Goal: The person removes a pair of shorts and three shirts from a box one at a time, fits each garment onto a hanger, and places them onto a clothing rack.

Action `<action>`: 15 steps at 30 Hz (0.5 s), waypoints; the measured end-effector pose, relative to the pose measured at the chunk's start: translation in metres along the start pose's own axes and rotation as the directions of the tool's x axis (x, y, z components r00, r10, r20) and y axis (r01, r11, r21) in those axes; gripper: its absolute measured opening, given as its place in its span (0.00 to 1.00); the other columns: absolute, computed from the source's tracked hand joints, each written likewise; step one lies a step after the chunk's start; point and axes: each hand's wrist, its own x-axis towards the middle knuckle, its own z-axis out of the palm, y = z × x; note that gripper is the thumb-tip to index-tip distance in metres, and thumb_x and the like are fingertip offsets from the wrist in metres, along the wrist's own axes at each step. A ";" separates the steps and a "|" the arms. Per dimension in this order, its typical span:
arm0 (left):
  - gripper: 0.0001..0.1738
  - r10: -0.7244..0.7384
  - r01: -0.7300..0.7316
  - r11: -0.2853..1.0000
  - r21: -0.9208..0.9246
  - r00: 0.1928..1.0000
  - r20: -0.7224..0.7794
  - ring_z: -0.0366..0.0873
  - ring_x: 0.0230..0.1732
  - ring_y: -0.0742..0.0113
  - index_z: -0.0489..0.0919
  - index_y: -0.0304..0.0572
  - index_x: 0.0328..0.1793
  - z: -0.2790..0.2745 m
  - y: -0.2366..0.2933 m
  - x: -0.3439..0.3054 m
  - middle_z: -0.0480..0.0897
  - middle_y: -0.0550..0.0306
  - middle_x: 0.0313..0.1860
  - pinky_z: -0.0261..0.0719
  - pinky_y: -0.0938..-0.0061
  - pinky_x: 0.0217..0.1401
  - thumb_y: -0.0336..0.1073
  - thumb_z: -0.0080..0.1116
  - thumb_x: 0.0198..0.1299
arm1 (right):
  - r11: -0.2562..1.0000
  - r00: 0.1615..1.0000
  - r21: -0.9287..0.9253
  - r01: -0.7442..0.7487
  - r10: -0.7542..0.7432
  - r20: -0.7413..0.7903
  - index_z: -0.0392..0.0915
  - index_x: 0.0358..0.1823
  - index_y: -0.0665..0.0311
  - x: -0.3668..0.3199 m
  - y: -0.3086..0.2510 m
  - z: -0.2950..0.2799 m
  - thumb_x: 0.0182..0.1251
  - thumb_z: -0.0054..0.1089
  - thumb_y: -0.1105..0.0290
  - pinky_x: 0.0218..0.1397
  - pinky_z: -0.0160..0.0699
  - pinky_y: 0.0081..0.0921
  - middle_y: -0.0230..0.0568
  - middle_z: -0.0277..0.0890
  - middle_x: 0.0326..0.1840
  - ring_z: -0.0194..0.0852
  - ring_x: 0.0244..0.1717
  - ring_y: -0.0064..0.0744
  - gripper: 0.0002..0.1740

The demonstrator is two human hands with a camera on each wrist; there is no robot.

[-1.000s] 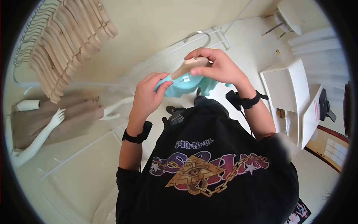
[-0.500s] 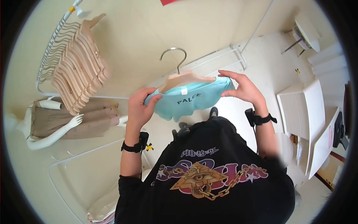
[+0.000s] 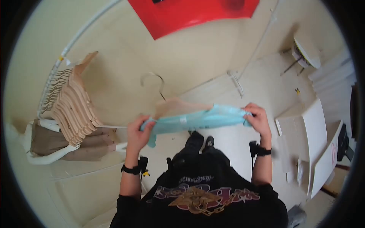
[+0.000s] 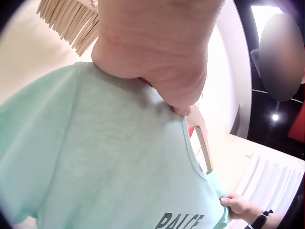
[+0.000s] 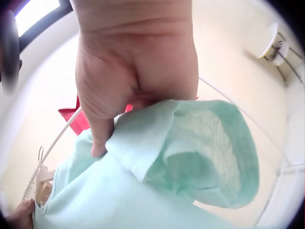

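Shirt (image 3: 197,119) now stretched flat, higher; left hand (image 3: 137,133) and right hand (image 3: 259,119) pinch its shoulders. Cream floor (image 3: 232,142), hangers (image 3: 74,110) left, red sheet (image 3: 190,13) far, white table (image 3: 304,129) right.

I logged a cream wall (image 3: 125,49) with a red sheet (image 3: 194,15) pinned at the far top. At far left, a white rail (image 3: 67,48) carried a row of wooden hangers (image 3: 72,106). Below it lay a mannequin in a brown dress (image 3: 53,142). The floor (image 3: 235,140) was pale. At right stood a white cabinet (image 3: 304,129), with a small round table (image 3: 306,51) farther off. The light was bright and even.
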 end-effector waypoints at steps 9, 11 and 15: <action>0.08 0.196 -0.183 0.938 -0.293 0.980 0.015 0.84 0.37 0.69 0.89 0.34 0.50 0.023 -0.005 0.104 0.89 0.55 0.37 0.81 0.74 0.42 0.29 0.72 0.68 | 0.949 0.974 -0.315 -0.012 -0.060 -0.217 0.78 0.77 0.57 0.031 -0.102 0.003 0.59 0.86 0.63 0.82 0.69 0.40 0.41 0.79 0.76 0.72 0.80 0.42 0.43; 0.08 0.258 -0.236 0.927 -0.291 0.965 0.040 0.84 0.37 0.69 0.89 0.34 0.49 0.028 0.002 0.126 0.88 0.56 0.37 0.81 0.74 0.42 0.29 0.73 0.67 | 0.867 0.922 -0.451 0.214 -0.332 -0.201 0.78 0.76 0.58 0.052 -0.134 0.013 0.60 0.84 0.64 0.77 0.75 0.39 0.43 0.82 0.72 0.78 0.74 0.46 0.41; 0.09 0.320 -0.253 0.895 -0.367 0.938 0.134 0.85 0.36 0.65 0.90 0.36 0.48 0.046 0.024 0.159 0.89 0.53 0.37 0.81 0.73 0.41 0.30 0.76 0.64 | 0.894 0.951 -0.393 0.214 -0.283 -0.127 0.82 0.70 0.60 0.083 -0.172 0.039 0.66 0.78 0.64 0.59 0.84 0.36 0.47 0.88 0.55 0.88 0.54 0.47 0.31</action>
